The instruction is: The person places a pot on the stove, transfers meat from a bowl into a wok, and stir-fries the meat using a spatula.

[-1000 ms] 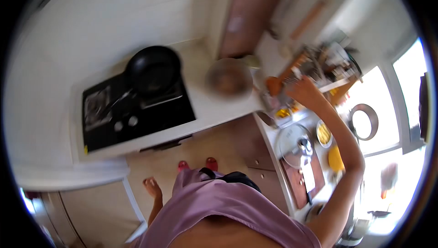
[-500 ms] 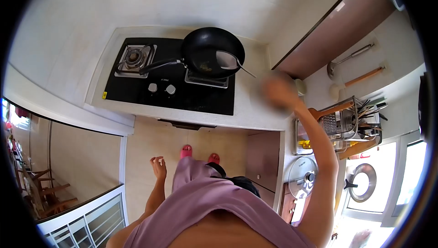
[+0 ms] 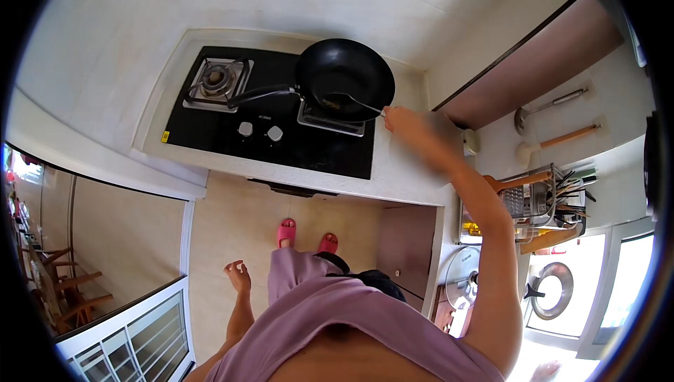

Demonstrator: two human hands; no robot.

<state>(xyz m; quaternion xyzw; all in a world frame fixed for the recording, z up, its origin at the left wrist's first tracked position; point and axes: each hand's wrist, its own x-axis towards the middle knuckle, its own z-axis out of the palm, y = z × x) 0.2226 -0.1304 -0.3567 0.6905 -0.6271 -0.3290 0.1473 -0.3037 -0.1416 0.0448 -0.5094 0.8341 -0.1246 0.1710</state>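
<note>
A black wok [image 3: 337, 66] rests on the right burner of the black gas stove [image 3: 267, 150], its long handle pointing left. My right hand [image 3: 404, 121] is closed around the end of a metal spatula [image 3: 365, 105] at the wok's right edge. The spatula's head reaches down into the wok, where a small yellowish patch shows near it. My left hand [image 3: 239, 277] hangs low over the floor at my left side, touching nothing, with its fingers apart and slightly curled.
A left burner [image 3: 216, 80] with a metal grate stands beside the wok. On the right are a utensil rack [image 3: 537, 199], a glass lid [image 3: 461, 277], a hanging ladle [image 3: 547, 109] and a round pale container [image 3: 471, 142]. A white-framed door [image 3: 133, 326] is at lower left.
My right hand has moved left to the spatula's handle and taken hold of it. The spatula lies at a different angle in the wok. My view has shifted slightly.
</note>
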